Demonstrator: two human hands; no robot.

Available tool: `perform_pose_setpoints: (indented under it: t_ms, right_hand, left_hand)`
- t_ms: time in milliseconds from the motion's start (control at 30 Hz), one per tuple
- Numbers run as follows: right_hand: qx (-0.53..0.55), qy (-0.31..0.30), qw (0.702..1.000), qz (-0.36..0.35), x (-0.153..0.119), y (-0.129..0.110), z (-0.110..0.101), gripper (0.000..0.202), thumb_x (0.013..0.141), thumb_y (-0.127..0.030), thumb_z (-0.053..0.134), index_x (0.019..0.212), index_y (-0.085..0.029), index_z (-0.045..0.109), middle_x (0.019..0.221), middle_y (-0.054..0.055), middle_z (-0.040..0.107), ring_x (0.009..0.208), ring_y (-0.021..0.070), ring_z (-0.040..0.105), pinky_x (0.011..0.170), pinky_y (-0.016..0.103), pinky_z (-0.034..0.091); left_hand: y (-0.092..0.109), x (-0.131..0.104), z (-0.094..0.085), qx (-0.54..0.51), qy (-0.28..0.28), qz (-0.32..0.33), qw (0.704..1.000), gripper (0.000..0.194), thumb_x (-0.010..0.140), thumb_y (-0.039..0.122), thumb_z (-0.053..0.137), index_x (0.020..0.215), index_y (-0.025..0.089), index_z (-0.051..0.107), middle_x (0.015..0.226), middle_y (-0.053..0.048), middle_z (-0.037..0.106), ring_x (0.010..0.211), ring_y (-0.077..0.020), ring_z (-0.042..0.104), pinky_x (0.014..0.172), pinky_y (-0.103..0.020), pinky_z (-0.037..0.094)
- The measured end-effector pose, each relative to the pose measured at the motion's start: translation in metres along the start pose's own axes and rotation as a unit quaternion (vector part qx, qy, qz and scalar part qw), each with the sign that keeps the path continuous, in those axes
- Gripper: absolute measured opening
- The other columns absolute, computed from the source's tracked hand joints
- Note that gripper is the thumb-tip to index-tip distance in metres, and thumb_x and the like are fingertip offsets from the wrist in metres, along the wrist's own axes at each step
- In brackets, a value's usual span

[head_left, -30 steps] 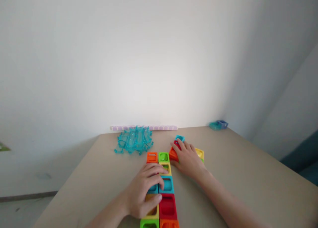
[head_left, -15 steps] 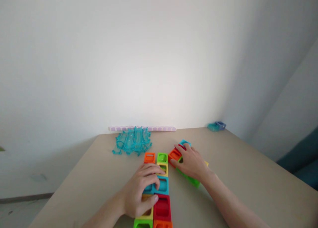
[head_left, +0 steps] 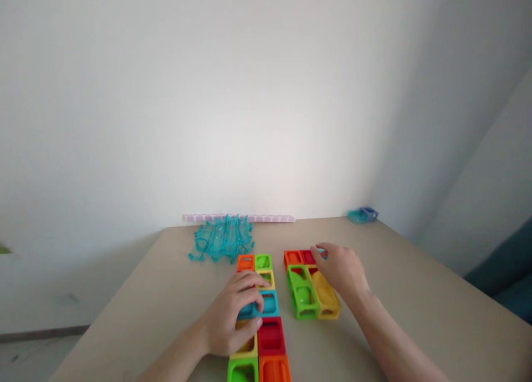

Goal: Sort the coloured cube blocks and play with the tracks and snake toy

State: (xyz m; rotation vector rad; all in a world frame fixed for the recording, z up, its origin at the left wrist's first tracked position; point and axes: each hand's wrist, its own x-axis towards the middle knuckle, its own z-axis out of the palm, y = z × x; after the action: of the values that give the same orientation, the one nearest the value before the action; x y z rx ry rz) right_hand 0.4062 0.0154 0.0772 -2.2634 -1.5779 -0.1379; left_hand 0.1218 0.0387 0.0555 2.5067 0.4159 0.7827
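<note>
Coloured plastic blocks, each a hollow square frame, lie in two groups on a beige table (head_left: pixel 415 293). The larger group, a double row of blocks (head_left: pixel 261 315), has its long axis running from the near edge of the view away toward the wall; its far end is an orange block (head_left: pixel 245 262) beside a light green block (head_left: pixel 263 261), and its near end is cut off by the bottom of the frame. The left hand (head_left: pixel 233 315) lies palm down across the left column of this row, fingers curled loosely over a blue block (head_left: pixel 269 304); it presses on the blocks rather than lifting any. The smaller cluster (head_left: pixel 310 285) sits just to the right, apart from the row by a narrow strip of bare table. A green piece (head_left: pixel 301 293) and a yellow piece (head_left: pixel 326 299) lie side by side, both elongated and pointing away from the viewer with a slight slant; an orange-red block (head_left: pixel 293 257) and a red block (head_left: pixel 308 256) cap their far ends. The right hand (head_left: pixel 343 268) rests at the cluster's far right corner, fingers bent, fingertips touching the blocks there; whether it grips one cannot be told. Clear blue track pieces (head_left: pixel 222 238) and a pale purple strip (head_left: pixel 239 218) lie at the far edge, and small blue pieces (head_left: pixel 363 214) at the far right corner. Open table extends to the right of the cluster.
</note>
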Motion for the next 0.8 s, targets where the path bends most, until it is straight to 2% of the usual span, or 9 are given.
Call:
perform_pose_setpoints:
  t_ms: [67, 133, 233, 300, 500, 800]
  right_hand:
    - [0.025, 0.065, 0.997, -0.017, 0.000, 0.006, -0.001, 0.037, 0.092, -0.042, 0.042, 0.106, -0.024, 0.070, 0.096, 0.009, 0.073, 0.086, 0.0262, 0.067, 0.074, 0.035, 0.048]
    - [0.048, 0.091, 0.992, -0.077, 0.001, 0.007, 0.002, 0.036, 0.091, -0.039, 0.044, 0.111, -0.021, 0.068, 0.106, 0.009, 0.071, 0.097, 0.0255, 0.064, 0.084, 0.036, 0.046]
    - [0.074, 0.033, 0.983, -0.165, 0.001, 0.003, 0.012, 0.036, 0.091, -0.038, 0.047, 0.113, -0.018, 0.067, 0.114, 0.010, 0.067, 0.105, 0.0242, 0.059, 0.094, 0.036, 0.040]
    - [0.075, -0.012, 0.978, -0.193, -0.001, -0.001, 0.017, 0.034, 0.091, -0.038, 0.048, 0.114, -0.021, 0.066, 0.113, 0.009, 0.067, 0.106, 0.0241, 0.057, 0.094, 0.038, 0.038]
    - [0.096, -0.065, 0.962, -0.246, -0.006, -0.004, 0.019, 0.036, 0.089, -0.040, 0.052, 0.116, -0.021, 0.065, 0.101, 0.010, 0.065, 0.098, 0.0227, 0.057, 0.089, 0.034, 0.038]
    - [0.132, -0.124, 0.936, -0.301, -0.013, -0.008, 0.004, 0.034, 0.085, -0.041, 0.057, 0.108, -0.020, 0.068, 0.087, 0.007, 0.064, 0.079, 0.0186, 0.059, 0.074, 0.028, 0.042]
  left_hand:
    - [-0.001, 0.000, -0.001, 0.002, 0.002, -0.006, 1.000, 0.012, 0.075, 0.020, 0.056, 0.087, 0.019, 0.056, 0.117, -0.011, 0.058, 0.111, -0.0267, 0.050, 0.098, -0.044, 0.038]
    - [-0.002, -0.001, -0.003, 0.001, 0.003, -0.011, 1.000, 0.012, 0.075, 0.020, 0.056, 0.087, 0.019, 0.057, 0.118, -0.011, 0.058, 0.112, -0.0262, 0.049, 0.099, -0.043, 0.038]
    - [-0.004, -0.002, -0.005, -0.005, 0.005, -0.013, 1.000, 0.011, 0.076, 0.020, 0.056, 0.087, 0.019, 0.057, 0.118, -0.010, 0.058, 0.112, -0.0260, 0.050, 0.099, -0.043, 0.038]
    - [-0.007, -0.003, -0.006, -0.008, 0.002, -0.010, 1.000, 0.010, 0.077, 0.022, 0.055, 0.087, 0.018, 0.057, 0.118, -0.012, 0.058, 0.112, -0.0264, 0.050, 0.099, -0.043, 0.038]
    - [-0.010, -0.004, -0.006, -0.003, 0.002, -0.011, 1.000, 0.010, 0.078, 0.026, 0.055, 0.085, 0.019, 0.058, 0.118, -0.013, 0.059, 0.112, -0.0270, 0.051, 0.099, -0.043, 0.039]
    - [-0.012, -0.004, -0.004, -0.007, 0.008, -0.008, 1.000, 0.010, 0.078, 0.023, 0.055, 0.085, 0.018, 0.059, 0.117, -0.012, 0.059, 0.112, -0.0265, 0.051, 0.099, -0.042, 0.039]
